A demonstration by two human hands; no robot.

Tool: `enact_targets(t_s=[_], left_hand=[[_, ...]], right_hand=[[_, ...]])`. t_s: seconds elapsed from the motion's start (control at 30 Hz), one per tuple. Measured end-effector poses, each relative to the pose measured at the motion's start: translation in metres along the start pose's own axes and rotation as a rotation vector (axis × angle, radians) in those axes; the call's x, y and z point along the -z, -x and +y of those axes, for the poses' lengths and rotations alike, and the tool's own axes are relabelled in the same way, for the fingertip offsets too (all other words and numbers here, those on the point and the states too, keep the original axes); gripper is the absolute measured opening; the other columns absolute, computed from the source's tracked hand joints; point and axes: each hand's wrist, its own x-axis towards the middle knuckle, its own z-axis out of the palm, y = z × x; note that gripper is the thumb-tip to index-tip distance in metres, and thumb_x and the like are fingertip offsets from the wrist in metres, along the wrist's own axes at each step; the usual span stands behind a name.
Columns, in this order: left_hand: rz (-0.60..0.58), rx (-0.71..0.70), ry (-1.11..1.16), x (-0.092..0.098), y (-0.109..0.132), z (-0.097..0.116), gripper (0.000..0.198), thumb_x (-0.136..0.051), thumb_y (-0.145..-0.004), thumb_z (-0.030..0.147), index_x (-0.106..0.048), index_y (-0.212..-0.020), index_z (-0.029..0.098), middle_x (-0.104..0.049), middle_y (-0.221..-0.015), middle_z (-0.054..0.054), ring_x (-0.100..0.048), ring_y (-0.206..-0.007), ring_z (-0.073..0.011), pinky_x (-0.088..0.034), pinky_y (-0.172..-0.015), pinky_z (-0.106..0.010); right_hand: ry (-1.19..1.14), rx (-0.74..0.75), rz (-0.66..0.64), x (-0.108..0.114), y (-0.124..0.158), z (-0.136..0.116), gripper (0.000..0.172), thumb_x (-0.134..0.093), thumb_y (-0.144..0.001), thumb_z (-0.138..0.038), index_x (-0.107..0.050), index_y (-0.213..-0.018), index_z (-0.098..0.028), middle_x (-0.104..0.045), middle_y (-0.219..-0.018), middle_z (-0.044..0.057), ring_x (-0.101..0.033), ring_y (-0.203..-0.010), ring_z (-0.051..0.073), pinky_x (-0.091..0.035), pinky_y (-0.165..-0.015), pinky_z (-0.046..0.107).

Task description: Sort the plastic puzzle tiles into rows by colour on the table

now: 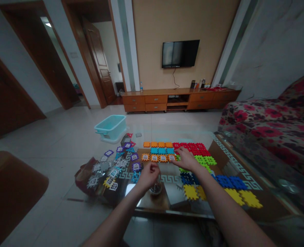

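On a glass table point(152, 202) lie rows of joined plastic puzzle tiles: orange point(157, 144), cyan point(162, 150), red point(192, 148), green point(205, 160), blue point(229, 181) and yellow point(244, 197). My right hand point(186, 158) rests with fingers spread on the row of orange window tiles point(157, 157), beside the red ones. My left hand point(149, 175) hovers curled over the table's middle, near a purple tile point(136, 167); what its fingers hold is hidden. A loose heap of grey, purple and yellow tiles point(110, 166) lies to the left.
A cyan plastic tub point(110, 127) stands on the tiled floor beyond the table. A flowered sofa point(270, 127) runs along the right. A wooden TV cabinet point(177, 99) and wall TV point(180, 53) are at the back. A brown seat point(10, 192) is at the left.
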Motion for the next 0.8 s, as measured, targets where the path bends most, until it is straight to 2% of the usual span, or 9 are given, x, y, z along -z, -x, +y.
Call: enact_targets(t_s=[0.13, 0.27, 0.37, 0.57, 0.67, 0.8], left_hand=[[-0.045, -0.21, -0.387, 0.021, 0.002, -0.001, 0.022, -0.063, -0.076, 0.022, -0.06, -0.098, 0.018, -0.063, -0.086, -0.005, -0.06, -0.078, -0.0186, -0.045, -0.075, -0.03], [-0.178, -0.329, -0.684, 0.043, 0.006, 0.001, 0.034, -0.063, -0.076, 0.022, -0.06, -0.11, 0.019, -0.062, -0.112, -0.011, -0.057, -0.106, -0.0255, -0.041, -0.095, -0.035], [-0.238, -0.307, -0.822, 0.06, 0.005, 0.004, 0.043, -0.066, -0.074, 0.023, -0.059, -0.116, 0.019, -0.059, -0.122, -0.011, -0.052, -0.116, -0.0269, -0.037, -0.102, -0.036], [-0.166, -0.157, -1.061, 0.093, 0.003, 0.005, 0.063, -0.072, -0.059, 0.015, -0.058, -0.12, 0.02, -0.055, -0.13, -0.013, -0.05, -0.121, -0.0309, -0.038, -0.1, -0.036], [-0.191, -0.143, -1.096, 0.101, 0.003, 0.002, 0.065, -0.072, -0.057, 0.015, -0.059, -0.121, 0.018, -0.056, -0.128, -0.015, -0.052, -0.119, -0.0319, -0.04, -0.098, -0.035], [-0.198, -0.124, -1.092, 0.101, 0.001, -0.003, 0.066, -0.073, -0.055, 0.014, -0.06, -0.12, 0.019, -0.054, -0.13, -0.015, -0.053, -0.119, -0.0322, -0.041, -0.098, -0.035]], right_hand=[[0.007, 0.013, 0.033, 0.017, 0.017, -0.004, 0.05, -0.064, -0.081, -0.052, -0.063, -0.118, -0.018, -0.057, -0.123, 0.015, -0.051, -0.115, 0.031, -0.039, -0.093, 0.04], [-0.02, 0.089, 0.048, 0.024, 0.043, -0.006, 0.036, -0.058, -0.087, -0.039, -0.063, -0.116, -0.018, -0.059, -0.116, 0.013, -0.055, -0.11, 0.027, -0.041, -0.095, 0.038], [-0.05, 0.154, 0.017, 0.023, 0.064, -0.004, 0.026, -0.057, -0.087, -0.032, -0.065, -0.108, -0.018, -0.061, -0.109, 0.011, -0.058, -0.104, 0.025, -0.043, -0.093, 0.035], [-0.107, 0.202, -0.016, 0.029, 0.086, -0.001, 0.022, -0.054, -0.089, -0.031, -0.066, -0.104, -0.02, -0.061, -0.107, 0.01, -0.059, -0.1, 0.024, -0.046, -0.089, 0.034], [-0.103, 0.197, -0.022, 0.031, 0.087, -0.003, 0.021, -0.053, -0.09, -0.03, -0.065, -0.105, -0.021, -0.061, -0.107, 0.01, -0.059, -0.1, 0.024, -0.046, -0.089, 0.034], [-0.079, 0.221, -0.073, 0.029, 0.086, -0.009, 0.019, -0.053, -0.089, -0.029, -0.066, -0.101, -0.021, -0.061, -0.105, 0.009, -0.06, -0.098, 0.024, -0.046, -0.087, 0.034]])
